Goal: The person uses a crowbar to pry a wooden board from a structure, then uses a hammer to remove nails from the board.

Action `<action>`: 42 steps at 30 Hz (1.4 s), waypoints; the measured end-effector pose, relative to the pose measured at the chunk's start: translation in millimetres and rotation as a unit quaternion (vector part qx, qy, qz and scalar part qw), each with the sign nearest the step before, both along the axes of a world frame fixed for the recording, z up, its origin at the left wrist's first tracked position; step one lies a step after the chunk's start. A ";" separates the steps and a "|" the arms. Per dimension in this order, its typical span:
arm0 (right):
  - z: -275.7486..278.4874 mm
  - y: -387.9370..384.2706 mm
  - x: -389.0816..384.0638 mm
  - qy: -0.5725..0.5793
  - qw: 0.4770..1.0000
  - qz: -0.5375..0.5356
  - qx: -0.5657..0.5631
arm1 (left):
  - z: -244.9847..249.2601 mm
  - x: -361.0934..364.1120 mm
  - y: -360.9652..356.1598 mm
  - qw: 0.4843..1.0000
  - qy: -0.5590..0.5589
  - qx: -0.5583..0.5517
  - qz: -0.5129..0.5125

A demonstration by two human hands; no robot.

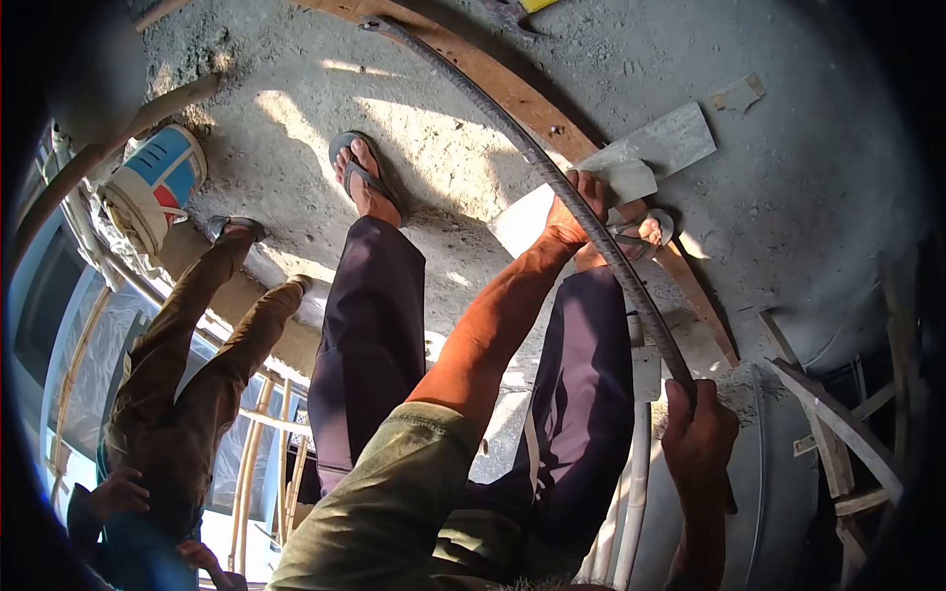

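My right hand [700, 428] is closed around the lower end of a long, dark, narrow metal-looking bar [512, 133]. The bar sweeps up and left across the view to a narrow tip near the top. Its curve may come partly from the lens. My left hand [564, 219] is down between my knees, fingers curled, with the bar crossing in front of it. What lies inside those fingers is hidden. Beside the left hand are pale flat boards [660, 143], one overlapping another. A brown wooden plank [493, 74] runs behind them.
My sandalled foot [365, 167] rests on the dusty concrete floor [296, 187]. Another person's legs [177, 384] stand at left, near a blue-and-white bucket [163, 177]. Timber pieces [838, 424] are piled at right. Bamboo poles [261, 443] stand lower left.
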State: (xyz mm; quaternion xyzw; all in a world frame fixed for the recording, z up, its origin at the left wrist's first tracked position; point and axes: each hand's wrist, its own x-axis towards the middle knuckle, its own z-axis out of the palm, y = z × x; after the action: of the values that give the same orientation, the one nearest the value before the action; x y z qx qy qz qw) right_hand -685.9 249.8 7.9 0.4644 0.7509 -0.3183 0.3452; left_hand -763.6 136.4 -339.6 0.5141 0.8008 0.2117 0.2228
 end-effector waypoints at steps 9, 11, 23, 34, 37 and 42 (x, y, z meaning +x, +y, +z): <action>96.1 -46.4 -93.0 -0.026 0.999 -0.020 0.000 | 75.4 -98.3 -67.7 0.991 -0.111 0.000 -0.074; 106.6 -51.8 -108.2 -0.039 0.999 -0.014 0.005 | 83.7 -118.6 -68.0 0.996 -0.081 -0.006 -0.046; 146.5 -79.7 -184.2 -0.179 0.982 -0.055 0.010 | 33.1 -259.3 -63.9 0.995 -0.027 0.057 0.075; 69.6 -27.5 -71.5 -0.082 0.994 0.051 0.060 | 74.9 -182.9 -82.4 0.941 -0.070 -0.028 -0.329; 51.3 -28.0 -49.7 -0.033 0.999 -0.003 0.038 | 54.3 -122.6 -103.5 0.917 -0.117 -0.036 -0.379; 51.7 -56.5 -17.0 -0.023 0.994 -0.106 -0.020 | 52.0 -69.7 -127.7 0.953 -0.099 -0.050 -0.283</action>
State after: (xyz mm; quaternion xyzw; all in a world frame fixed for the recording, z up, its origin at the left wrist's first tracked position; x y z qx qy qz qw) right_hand -703.0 193.4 59.5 0.5417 0.6824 -0.3576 0.3363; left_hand -833.3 8.7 -287.6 0.6843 0.6061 0.1491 0.3769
